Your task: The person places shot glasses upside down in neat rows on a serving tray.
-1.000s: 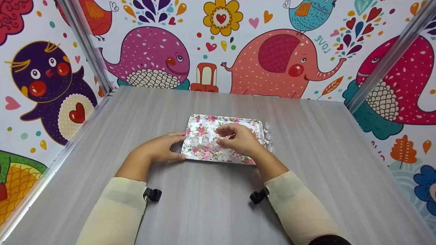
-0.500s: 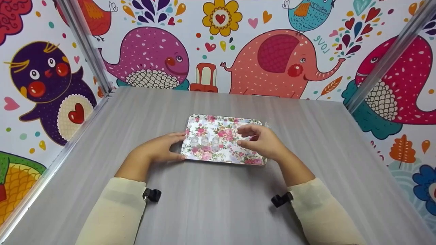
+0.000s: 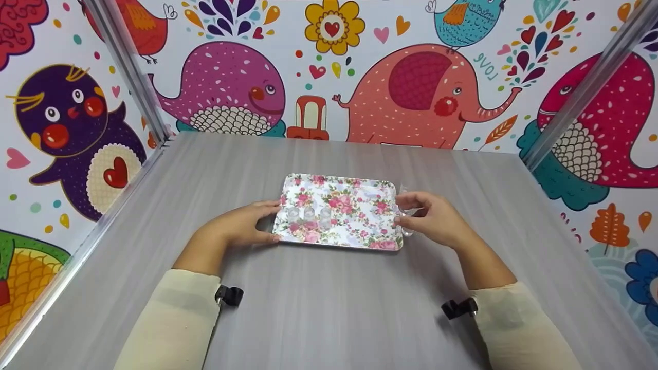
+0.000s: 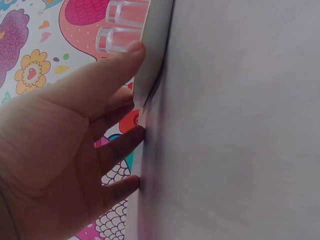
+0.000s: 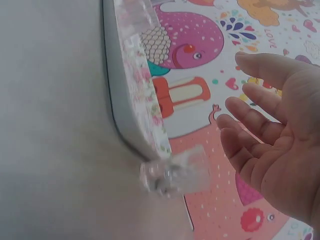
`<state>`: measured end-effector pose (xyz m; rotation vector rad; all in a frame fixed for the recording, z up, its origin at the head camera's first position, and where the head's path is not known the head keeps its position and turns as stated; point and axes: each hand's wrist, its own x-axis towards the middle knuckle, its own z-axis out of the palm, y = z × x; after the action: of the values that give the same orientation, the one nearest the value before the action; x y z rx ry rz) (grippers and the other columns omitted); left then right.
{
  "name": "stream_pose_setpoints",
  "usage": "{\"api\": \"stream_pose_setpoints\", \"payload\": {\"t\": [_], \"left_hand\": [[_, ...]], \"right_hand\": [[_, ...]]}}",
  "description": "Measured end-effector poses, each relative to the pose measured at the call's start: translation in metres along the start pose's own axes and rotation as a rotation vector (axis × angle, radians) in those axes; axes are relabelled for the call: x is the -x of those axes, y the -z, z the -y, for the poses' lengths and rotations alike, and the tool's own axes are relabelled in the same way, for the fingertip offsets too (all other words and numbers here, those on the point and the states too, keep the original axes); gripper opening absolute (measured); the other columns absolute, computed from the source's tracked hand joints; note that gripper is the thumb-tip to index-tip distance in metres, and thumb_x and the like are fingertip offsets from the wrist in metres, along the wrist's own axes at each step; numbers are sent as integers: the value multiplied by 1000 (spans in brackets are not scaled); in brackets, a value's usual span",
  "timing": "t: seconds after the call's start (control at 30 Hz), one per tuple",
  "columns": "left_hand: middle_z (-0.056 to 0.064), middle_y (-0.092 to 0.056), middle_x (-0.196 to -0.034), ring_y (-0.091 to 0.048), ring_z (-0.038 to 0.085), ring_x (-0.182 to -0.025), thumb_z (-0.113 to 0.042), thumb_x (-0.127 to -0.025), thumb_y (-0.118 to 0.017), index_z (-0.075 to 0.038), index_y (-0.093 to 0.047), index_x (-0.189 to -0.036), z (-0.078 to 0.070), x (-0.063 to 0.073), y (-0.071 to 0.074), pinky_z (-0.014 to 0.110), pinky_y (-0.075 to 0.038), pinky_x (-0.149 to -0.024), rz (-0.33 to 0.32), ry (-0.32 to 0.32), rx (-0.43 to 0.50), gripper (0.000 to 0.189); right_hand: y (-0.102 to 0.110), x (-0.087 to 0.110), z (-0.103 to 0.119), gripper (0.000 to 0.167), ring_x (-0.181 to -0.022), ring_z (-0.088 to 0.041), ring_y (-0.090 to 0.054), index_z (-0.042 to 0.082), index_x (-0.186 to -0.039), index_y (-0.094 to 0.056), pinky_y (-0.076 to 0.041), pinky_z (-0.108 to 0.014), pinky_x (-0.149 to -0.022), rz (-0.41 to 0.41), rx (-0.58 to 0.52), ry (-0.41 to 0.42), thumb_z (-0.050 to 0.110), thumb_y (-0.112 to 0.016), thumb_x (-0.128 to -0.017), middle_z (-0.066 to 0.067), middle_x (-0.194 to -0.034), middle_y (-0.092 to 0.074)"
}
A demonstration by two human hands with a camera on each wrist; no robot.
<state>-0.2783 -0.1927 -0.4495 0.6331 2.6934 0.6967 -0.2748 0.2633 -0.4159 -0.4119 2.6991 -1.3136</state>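
Observation:
A flowered tray (image 3: pixel 354 205) lies on the table, with three small clear cups (image 3: pixel 309 215) in a row on its left part. My left hand (image 3: pixel 239 222) rests at the tray's left end; in the left wrist view the thumb (image 4: pixel 112 67) touches the tray's side and the fingers are spread. My right hand (image 3: pixel 434 218) is just past the tray's right end, beside more clear cups (image 3: pixel 407 230) that it partly hides. In the right wrist view, its fingers are loosely bent with nothing between them, apart from a clear cup (image 5: pixel 177 172) by the tray's end.
The grey wood-grain table (image 3: pixel 329 298) spreads around the tray. Printed cartoon walls stand at the back and sides, with metal posts (image 3: pixel 131 72) at the corners. A small black device (image 3: pixel 230 295) is strapped on each sleeved wrist.
My right hand has moved right, from over the third cup on the tray to beyond the tray's right end. That cup stays in the row. My left hand has kept its place.

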Motion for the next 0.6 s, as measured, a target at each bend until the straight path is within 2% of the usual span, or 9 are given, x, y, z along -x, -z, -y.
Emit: {"api": "stream_pose_setpoints", "payload": {"t": [0.27, 0.6], "left_hand": [[5, -32, -178, -25, 36, -166, -40, -96, -81, -9, -42, -165, 0, 0, 1, 58, -23, -136, 8, 13, 4, 85], [5, -31, -178, -25, 36, -166, -40, -96, -80, -9, -42, -165, 0, 0, 1, 57, -22, -136, 7, 14, 9, 85]], "right_hand": [[14, 5, -11, 50, -124, -38, -68, 11, -135, -72, -59, -26, -91, -40, 39, -13, 28, -87, -91, -15, -134, -74], [17, 0, -22, 52, -128, -37, -66, 9, -137, -71, -56, -35, -101, -28, 64, -52, 27, -87, -91, -16, -136, -73]]}}
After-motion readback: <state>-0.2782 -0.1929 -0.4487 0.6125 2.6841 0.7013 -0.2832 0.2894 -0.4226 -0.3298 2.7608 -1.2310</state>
